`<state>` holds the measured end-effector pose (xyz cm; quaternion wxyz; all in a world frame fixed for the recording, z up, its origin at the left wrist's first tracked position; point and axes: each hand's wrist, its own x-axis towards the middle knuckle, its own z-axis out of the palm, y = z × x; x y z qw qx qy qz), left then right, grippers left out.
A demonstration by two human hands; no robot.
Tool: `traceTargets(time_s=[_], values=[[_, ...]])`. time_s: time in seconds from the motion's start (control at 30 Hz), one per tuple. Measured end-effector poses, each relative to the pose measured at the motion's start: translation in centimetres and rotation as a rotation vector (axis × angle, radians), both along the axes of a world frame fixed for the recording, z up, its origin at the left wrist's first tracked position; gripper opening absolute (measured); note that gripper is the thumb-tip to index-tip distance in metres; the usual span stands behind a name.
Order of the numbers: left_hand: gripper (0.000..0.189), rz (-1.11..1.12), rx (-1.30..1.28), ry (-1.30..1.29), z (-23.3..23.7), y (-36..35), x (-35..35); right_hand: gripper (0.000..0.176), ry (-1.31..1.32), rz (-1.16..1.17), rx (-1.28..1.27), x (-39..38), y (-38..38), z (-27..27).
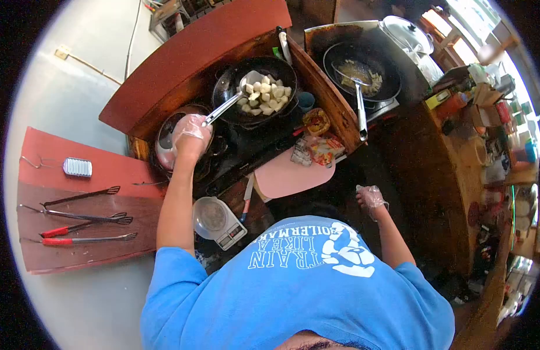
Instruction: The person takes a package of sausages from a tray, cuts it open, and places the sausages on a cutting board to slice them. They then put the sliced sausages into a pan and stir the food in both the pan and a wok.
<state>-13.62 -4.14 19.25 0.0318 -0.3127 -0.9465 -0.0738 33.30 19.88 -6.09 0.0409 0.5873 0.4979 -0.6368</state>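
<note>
My left hand [191, 135], in a clear plastic glove, is closed around the handle of a steel spatula [224, 108]. The spatula's broad head rests in a black wok [224, 87], against a heap of pale, chunky food pieces [265, 96]. Below that hand sits a round pan [166, 146], partly covered by it. My right hand [372, 201], also gloved, hangs low to the right of a pink cutting board [296, 175], touching nothing around it. Its fingers are curled in, and whether anything lies inside them is hidden.
A second wok [386, 76] at the right holds food and a long-handled steel tool [360, 108]. Near me are a kitchen scale [230, 234] bearing a bowl [210, 214], a knife [247, 197] and food packets [319, 150]. Tongs [89, 238] and a grater [77, 167] hang left.
</note>
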Motion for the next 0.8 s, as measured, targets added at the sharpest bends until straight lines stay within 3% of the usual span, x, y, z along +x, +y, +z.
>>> traceTargets(time_s=[0.07, 0.13, 0.27, 0.37, 0.4, 0.53, 0.63, 0.8], values=[[0.023, -0.034, 0.005, 0.032, 0.7, -0.3, 0.0, 0.016, 0.023, 0.010, 0.024, -0.2, -0.9, 0.0], [0.024, -0.108, -0.019, 0.142, 1.3, -0.5, 0.2, 0.028, 0.045, 0.006, 0.164, -0.7, -1.8, 0.1], [0.021, -0.245, -0.061, 0.352, 1.1, -0.7, 0.0, 0.033, 0.063, -0.022, 0.078, -0.7, -2.5, -1.4], [0.018, -0.279, -0.222, 0.356, 2.8, 0.9, 2.4, 0.033, 0.086, -0.019, 0.101, -1.2, -3.4, -0.4], [0.017, -0.290, -0.135, 0.439, 1.0, 1.2, 1.7, 0.035, 0.049, 0.024, 0.143, -1.5, -3.7, -0.3], [0.013, -0.390, -0.224, 0.400, 0.7, 3.4, 3.1, 0.041, -0.016, 0.105, 0.227, -1.9, -3.9, -1.4], [0.014, -0.366, -0.314, 0.392, -0.4, 4.7, 2.4, 0.027, -0.001, 0.143, 0.196, -2.2, -3.8, -1.6], [0.008, -0.373, -0.353, 0.488, -0.5, 5.3, -1.1, 0.028, 0.008, 0.148, 0.263, -3.0, -4.5, -1.2]])
